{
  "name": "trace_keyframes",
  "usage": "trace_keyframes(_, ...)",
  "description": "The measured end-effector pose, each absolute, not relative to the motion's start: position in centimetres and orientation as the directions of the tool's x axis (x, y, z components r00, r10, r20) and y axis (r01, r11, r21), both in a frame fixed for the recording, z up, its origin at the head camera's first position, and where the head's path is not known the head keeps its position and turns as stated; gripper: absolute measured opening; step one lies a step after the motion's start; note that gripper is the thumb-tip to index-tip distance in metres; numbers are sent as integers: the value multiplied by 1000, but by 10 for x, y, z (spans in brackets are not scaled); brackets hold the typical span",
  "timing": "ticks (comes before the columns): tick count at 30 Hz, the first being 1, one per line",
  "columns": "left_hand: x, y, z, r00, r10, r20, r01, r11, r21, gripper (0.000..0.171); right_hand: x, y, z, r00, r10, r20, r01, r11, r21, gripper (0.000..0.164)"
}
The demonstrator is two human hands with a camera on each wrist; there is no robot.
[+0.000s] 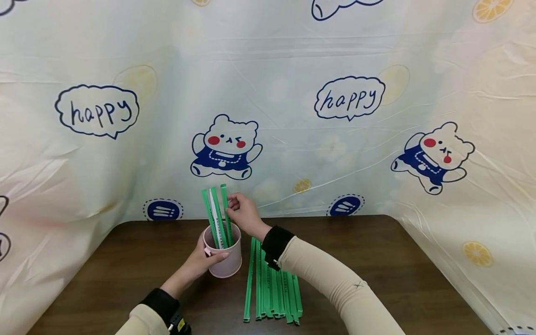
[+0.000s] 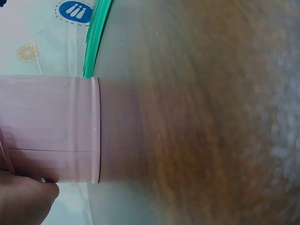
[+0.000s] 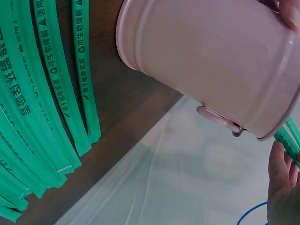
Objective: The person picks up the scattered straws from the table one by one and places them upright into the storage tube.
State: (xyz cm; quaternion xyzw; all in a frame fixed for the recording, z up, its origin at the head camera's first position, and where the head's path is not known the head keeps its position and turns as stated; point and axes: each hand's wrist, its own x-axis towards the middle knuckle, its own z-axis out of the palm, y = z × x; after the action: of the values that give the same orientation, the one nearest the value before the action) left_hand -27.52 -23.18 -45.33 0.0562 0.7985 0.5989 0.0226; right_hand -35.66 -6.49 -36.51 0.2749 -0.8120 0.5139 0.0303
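A small pink bucket (image 1: 228, 265) stands on the table, and my left hand (image 1: 201, 257) grips its near left side, thumb along the wall below the rim. Several paper-wrapped straws (image 1: 208, 204) lean up out of the bucket, mostly green, one with a white face showing. My right hand (image 1: 247, 215) is above the bucket's right rim, pinching a green-wrapped straw (image 1: 224, 191) whose lower end is inside. In the right wrist view, my right fingers (image 3: 277, 164) hold that straw by the bucket's mouth. The left wrist view shows the bucket wall (image 2: 42, 117) and my left thumb (image 2: 28, 194).
Right of the bucket, a row of green-wrapped straws (image 1: 272, 293) lies side by side on the brown table (image 1: 377, 279), partly under my right forearm. A printed cloth (image 1: 284, 139) with bears hangs behind the table's back edge.
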Motion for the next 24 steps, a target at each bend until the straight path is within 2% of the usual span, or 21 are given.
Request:
trace_keyframes(16,-277,-229,-449,-992,124,31,64,275,959,102,-359,-45,-363,-858,-449,250,-426,348,-835,40)
trace_keyframes(24,-275,-231,-453,-993,120,18,52,287,957,103,-376,-18,-349,-882,-356,308,-436,370,-821,37)
